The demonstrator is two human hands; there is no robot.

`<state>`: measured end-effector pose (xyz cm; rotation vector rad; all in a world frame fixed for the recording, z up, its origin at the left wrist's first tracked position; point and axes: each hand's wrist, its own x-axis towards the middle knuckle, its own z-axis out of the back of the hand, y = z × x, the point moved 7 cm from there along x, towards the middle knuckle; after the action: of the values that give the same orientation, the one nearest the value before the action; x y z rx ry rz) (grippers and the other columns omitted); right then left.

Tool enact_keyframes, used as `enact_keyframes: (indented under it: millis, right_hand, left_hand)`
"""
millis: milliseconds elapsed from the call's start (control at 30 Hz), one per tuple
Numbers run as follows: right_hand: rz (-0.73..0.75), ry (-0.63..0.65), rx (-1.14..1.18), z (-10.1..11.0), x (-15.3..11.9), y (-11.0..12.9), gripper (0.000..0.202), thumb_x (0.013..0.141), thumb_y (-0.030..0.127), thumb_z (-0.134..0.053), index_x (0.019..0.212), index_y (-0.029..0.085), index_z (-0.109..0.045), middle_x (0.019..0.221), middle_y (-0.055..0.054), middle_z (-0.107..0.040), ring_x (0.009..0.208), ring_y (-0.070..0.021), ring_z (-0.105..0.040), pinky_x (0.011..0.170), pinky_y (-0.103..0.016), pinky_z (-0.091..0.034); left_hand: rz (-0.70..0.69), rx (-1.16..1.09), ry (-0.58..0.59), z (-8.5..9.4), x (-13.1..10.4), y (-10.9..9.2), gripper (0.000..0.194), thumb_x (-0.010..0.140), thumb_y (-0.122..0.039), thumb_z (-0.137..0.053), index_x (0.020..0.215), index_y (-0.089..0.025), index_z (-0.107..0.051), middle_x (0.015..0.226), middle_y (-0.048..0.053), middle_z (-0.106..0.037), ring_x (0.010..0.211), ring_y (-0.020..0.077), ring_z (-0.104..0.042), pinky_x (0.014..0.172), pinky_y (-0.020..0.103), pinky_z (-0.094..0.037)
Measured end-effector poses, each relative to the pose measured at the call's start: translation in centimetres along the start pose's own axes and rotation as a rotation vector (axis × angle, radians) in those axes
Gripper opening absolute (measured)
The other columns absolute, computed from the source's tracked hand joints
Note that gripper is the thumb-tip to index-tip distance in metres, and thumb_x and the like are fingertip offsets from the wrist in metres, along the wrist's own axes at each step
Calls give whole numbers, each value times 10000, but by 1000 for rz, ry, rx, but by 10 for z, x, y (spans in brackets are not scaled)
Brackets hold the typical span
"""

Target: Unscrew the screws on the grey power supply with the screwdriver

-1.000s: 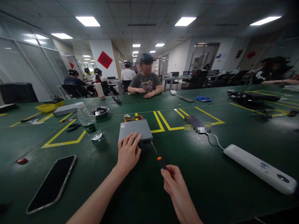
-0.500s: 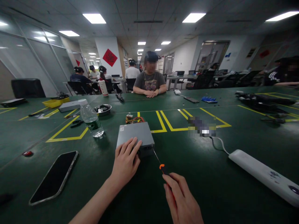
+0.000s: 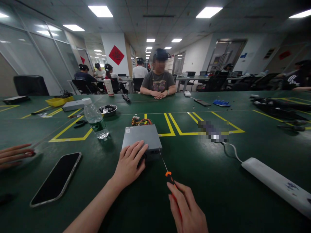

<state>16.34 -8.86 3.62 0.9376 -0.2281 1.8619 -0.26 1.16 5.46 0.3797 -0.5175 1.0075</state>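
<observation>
A grey computer power supply (image 3: 143,136) lies on the green table with its bundle of coloured cables (image 3: 142,121) at the far side. My left hand (image 3: 130,163) holds it at the near left, fingers across the top and thumb down by the front face. In my right hand (image 3: 188,205) is an orange and black screwdriver (image 3: 168,175), gripped by its handle. Its thin shaft slants up to the front right corner of the power supply, where the tip seems to meet the case. The screw itself is too small to make out.
A smartphone (image 3: 58,178) and a water bottle (image 3: 96,121) stand left of the power supply, with a metal bowl (image 3: 108,110) behind. Another person's hand (image 3: 16,155) reaches in at the left edge. A white power strip (image 3: 274,184) lies right. Someone sits opposite (image 3: 159,81).
Another person's hand has come in from the left, over the small red object. My hands keep their places on the power supply and screwdriver; the view has shifted slightly.
</observation>
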Motion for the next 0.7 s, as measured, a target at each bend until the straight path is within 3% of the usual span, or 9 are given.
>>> enact_keyframes:
  millis: [133, 200, 400, 600, 700]
  right_hand:
    - [-138, -57, 88, -8, -4, -2, 315, 968, 349, -315, 1057, 175, -563, 1116, -145, -524, 742, -172, -668, 559, -226, -562]
    - [-136, -96, 111, -11, -6, 2, 280, 959, 290, -325, 1051, 148, -547, 1152, -175, -498, 744, -172, -666, 563, -235, -566]
    - [144, -36, 61, -3, -1, 18, 274, 893, 147, -432, 1152, 136, -524, 1153, -155, -564, 980, -200, -629, 668, -201, -564]
    - [-24, -149, 60, 11, 7, 4, 224, 937, 246, -406, 1097, 167, -539, 1052, -117, -607, 877, -178, -658, 639, -226, -568]
    - [-27, -162, 62, 8, 7, 6, 230, 920, 248, -409, 1082, 138, -530, 1119, -158, -569, 964, -213, -627, 699, -292, -567]
  left_hand:
    - [-12, 21, 15, -2, -1, 1, 485, 859, -239, -431, 1339, -256, -358, 1400, 27, -411, 1262, 212, -384, 987, 390, -267]
    - [-10, 7, 15, -3, -1, 3, 493, 856, -255, -441, 1341, -262, -353, 1402, 22, -408, 1265, 214, -379, 986, 388, -265]
    - [-2, -50, 4, -5, -1, 7, 526, 830, -270, -480, 1342, -278, -360, 1384, 29, -432, 1237, 228, -411, 976, 391, -270]
    - [12, -81, 5, -3, -1, 9, 526, 826, -268, -488, 1339, -282, -369, 1383, 30, -433, 1239, 230, -404, 972, 390, -270]
    - [13, -85, 10, -3, -1, 8, 511, 832, -269, -482, 1332, -278, -379, 1381, 36, -436, 1244, 228, -401, 980, 389, -260]
